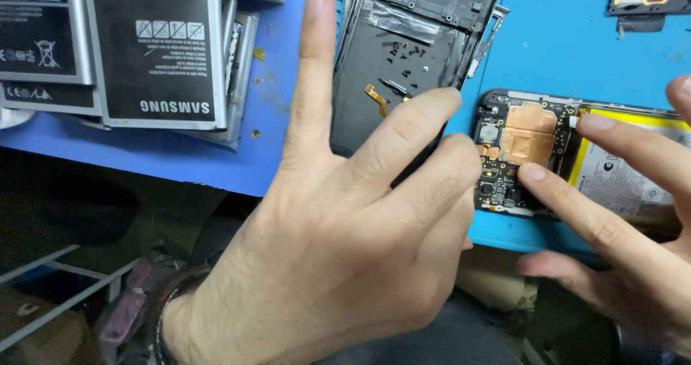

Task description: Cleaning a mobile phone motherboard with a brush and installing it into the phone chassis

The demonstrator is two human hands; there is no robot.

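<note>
Copper-shielded board in the opened phone (520,149): right hand (619,214) fingertips press it, holding nothing; left hand (345,228) spread empty beside it. Step judged: board inspection; next needs fine fingertip work.

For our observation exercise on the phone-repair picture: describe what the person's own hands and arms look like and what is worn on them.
Both hands are bare, with no gloves or rings in view. The left hand has a dark band or bracelet around its wrist, and fine hair shows on its back. The right hand shows short, trimmed nails; its wrist is cut off by the frame edge. No sleeves are visible.
</note>
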